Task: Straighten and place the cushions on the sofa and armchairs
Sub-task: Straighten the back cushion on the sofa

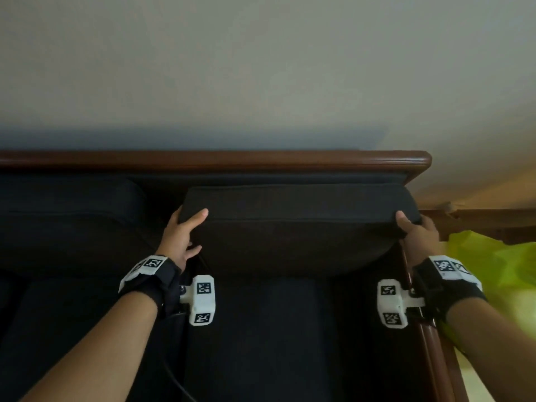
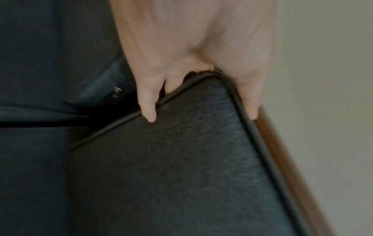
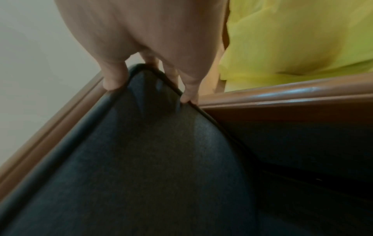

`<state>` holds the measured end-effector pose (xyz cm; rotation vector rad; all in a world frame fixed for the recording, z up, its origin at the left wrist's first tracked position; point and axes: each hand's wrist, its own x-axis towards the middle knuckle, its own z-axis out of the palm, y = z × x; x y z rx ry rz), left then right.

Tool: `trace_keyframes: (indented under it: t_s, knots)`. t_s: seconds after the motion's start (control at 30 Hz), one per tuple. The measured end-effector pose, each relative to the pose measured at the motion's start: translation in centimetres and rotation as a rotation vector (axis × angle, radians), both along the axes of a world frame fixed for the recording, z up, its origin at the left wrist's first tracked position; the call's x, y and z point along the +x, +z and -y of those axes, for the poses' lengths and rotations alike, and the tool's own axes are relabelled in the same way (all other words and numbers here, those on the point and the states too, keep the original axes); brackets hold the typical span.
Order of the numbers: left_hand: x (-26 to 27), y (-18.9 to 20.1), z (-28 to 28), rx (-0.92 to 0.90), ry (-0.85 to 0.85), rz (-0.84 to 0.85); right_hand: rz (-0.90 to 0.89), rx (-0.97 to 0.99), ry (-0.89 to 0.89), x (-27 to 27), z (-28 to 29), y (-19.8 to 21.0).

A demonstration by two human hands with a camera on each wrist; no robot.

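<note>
A dark back cushion (image 1: 295, 227) with piped edges stands against the sofa's back at the right end, just below the wooden top rail (image 1: 261, 159). My left hand (image 1: 182, 236) grips its upper left corner, thumb on the front face. My right hand (image 1: 417, 233) grips the upper right corner. In the left wrist view my fingers (image 2: 148, 103) wrap the corner of the cushion (image 2: 181, 167). The right wrist view shows fingers (image 3: 190, 89) pinching the piped corner of the cushion (image 3: 141, 159).
A second dark back cushion (image 1: 66, 216) sits at the left. Dark seat cushions (image 1: 261, 329) lie below. The wooden armrest (image 1: 435, 358) bounds the right side, with a yellow-green bag (image 1: 493, 265) beyond it. A plain wall (image 1: 261, 68) rises behind.
</note>
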<state>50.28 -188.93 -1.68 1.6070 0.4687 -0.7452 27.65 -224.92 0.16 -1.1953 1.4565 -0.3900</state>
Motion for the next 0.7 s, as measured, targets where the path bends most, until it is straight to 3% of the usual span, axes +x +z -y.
trace_keyframes:
  t_s: [0.2, 0.37, 0.7]
  knots:
    - [0.7, -1.1, -2.6, 0.071, 0.038, -0.008, -0.091, -0.165, 0.087, 1.6, -2.8, -0.1]
    - [-1.6, -1.4, 1.3, 0.056, 0.153, 0.024, -0.14, -0.222, 0.106, -0.8, -1.4, -0.6]
    - [-1.3, -0.1, -0.2, 0.166, -0.003, 0.062, -0.211, -0.183, 0.14, -0.7, -2.1, 0.2]
